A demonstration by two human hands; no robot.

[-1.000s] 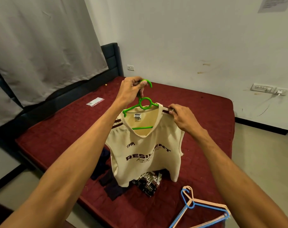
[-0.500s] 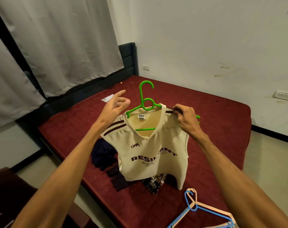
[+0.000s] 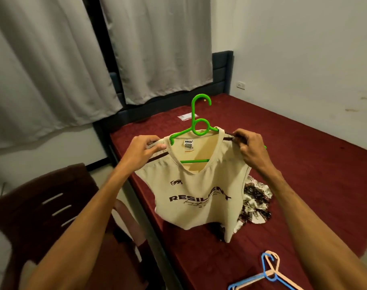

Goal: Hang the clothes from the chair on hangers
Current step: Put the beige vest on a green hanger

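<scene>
Head view. I see the cream sleeveless top [image 3: 199, 195] at frame centre, threaded on the green hanger [image 3: 200, 127] and held up in the air above the near edge of the red bed [image 3: 304, 155]. The hook stands upright at 12 o'clock of the neckline, and the hanger's lower bar shows through the neck opening.

My left hand [image 3: 146, 150], at 9 o'clock of the neckline, pinches the top's left shoulder strap between thumb and curled fingers. My right hand [image 3: 251, 149], at 3 o'clock, is closed on the right shoulder strap. The hanger's green tip pokes out just past its knuckles. The top hangs between the two hands, which are well apart.

A patterned garment [image 3: 256, 203] lies crumpled on the bed at 4 o'clock of the top, partly behind its hem. Spare hangers [image 3: 268, 273], blue and peach, lie on the bed at 5 o'clock of the frame. The dark chair [image 3: 42, 206] stands at 8 o'clock, beside the bed.
</scene>
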